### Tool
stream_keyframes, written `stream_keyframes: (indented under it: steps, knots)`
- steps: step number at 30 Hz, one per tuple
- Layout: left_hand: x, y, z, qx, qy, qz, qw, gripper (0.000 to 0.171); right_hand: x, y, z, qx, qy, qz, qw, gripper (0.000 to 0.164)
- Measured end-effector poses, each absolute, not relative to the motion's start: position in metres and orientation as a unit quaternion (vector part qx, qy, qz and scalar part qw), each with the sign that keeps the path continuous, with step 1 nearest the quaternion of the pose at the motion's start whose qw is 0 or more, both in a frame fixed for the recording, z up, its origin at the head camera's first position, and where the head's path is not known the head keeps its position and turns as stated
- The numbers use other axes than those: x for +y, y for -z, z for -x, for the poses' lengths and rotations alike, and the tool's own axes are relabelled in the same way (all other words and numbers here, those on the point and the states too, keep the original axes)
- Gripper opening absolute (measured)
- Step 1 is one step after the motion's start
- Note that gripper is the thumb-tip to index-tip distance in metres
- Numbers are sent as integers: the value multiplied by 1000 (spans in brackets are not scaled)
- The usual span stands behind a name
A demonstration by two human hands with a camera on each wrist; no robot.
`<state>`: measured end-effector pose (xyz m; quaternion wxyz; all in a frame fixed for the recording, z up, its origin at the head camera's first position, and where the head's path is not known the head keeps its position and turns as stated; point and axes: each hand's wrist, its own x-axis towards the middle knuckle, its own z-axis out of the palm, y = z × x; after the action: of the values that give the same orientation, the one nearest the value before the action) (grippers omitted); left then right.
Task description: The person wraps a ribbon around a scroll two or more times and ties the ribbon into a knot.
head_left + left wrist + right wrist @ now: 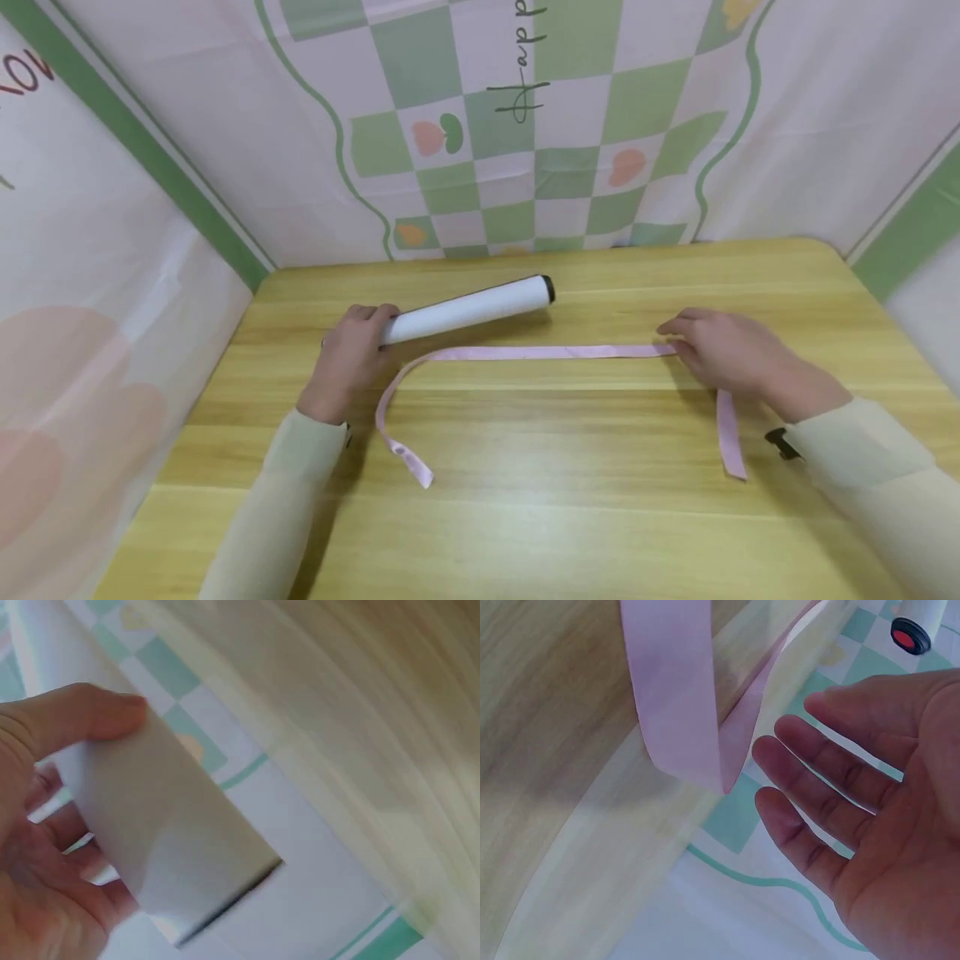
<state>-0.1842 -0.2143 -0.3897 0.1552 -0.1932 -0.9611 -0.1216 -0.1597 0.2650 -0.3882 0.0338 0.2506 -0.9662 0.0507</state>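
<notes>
A white tube (468,310) with a black end cap slants up to the right from my left hand (352,354). That hand grips its near end, the thumb laid across the tube (165,810) in the left wrist view and the fingers curled behind. A pink ribbon (555,352) runs across the table, its left end curving toward me. My right hand (727,350) hovers by the ribbon's right bend. In the right wrist view its fingers (802,840) are loosely spread beside the folded ribbon (675,697), apart from it.
The wooden table (525,525) has a back edge against a hanging cloth (585,117) with green checks and printed lettering. Another printed cloth (112,292) hangs along the left side. The tube's far end (905,637) shows a red centre inside its black rim.
</notes>
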Motion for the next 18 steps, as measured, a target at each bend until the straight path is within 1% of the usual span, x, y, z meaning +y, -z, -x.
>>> stream_keyframes:
  steps: [8, 12, 15, 18]
  knots:
    - [-187, 392, 194, -917, 132, 311, 213, 41, 271, 392, 157, -967, -52, -245, 41, 28]
    - [-174, 392, 201, -894, 122, 365, 231, 39, 276, 396, 156, -968, -61, -237, 50, 27]
    - [-166, 396, 205, -882, 114, 388, 242, 36, 278, 394, 155, -970, -69, -229, 46, 28]
    - [-158, 399, 207, -879, 85, 391, 258, 37, 277, 393, 154, -970, -71, -229, 39, 28]
